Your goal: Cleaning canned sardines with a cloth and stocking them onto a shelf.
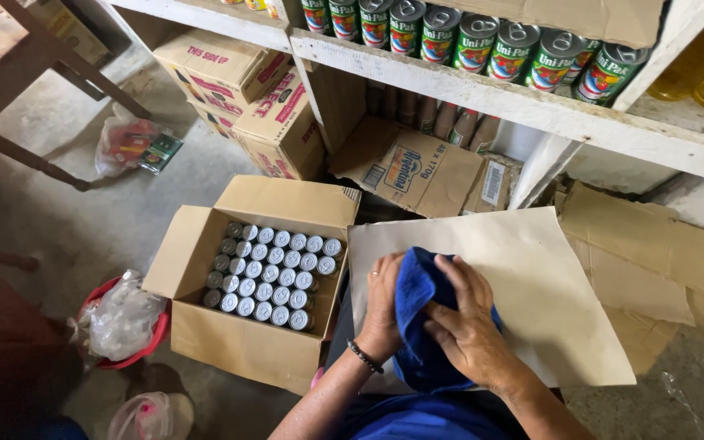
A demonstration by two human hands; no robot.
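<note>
Your right hand [468, 326] is curled over a blue cloth [417, 326], fingers bent and pressing down on the top of the bundle. It's gripping cloth, not flat. Your left hand [383, 303] cups the same bundle from the other side, wrapped around it, thumb side toward you. So the cloth sits between the two palms, both clamped on it. Something may be wrapped inside; can't tell, the fabric hides it.

Cloth's long axis runs roughly away from you to toward you, the loose end hanging down past your wrists toward your lap.

Under both hands: a flat sheet of pale cardboard [531, 285], resting across your knees, extending mostly to the right of your right hand.

Just left of your left hand, close but not touching: an open carton [246, 342] with flaps out, packed with upright cans [275, 277], tops up, in tight rows. Left hand is clearly the nearer one to it.

Ahead of both hands, beyond the sheet: a white wooden shelf [482, 90] with a row of labelled cans [482, 41] lying on their sides, ends facing you. Below it, more flattened and closed cartons [270, 114].

Far left of the carton: a red basin [152, 342] with plastic bags.
</note>
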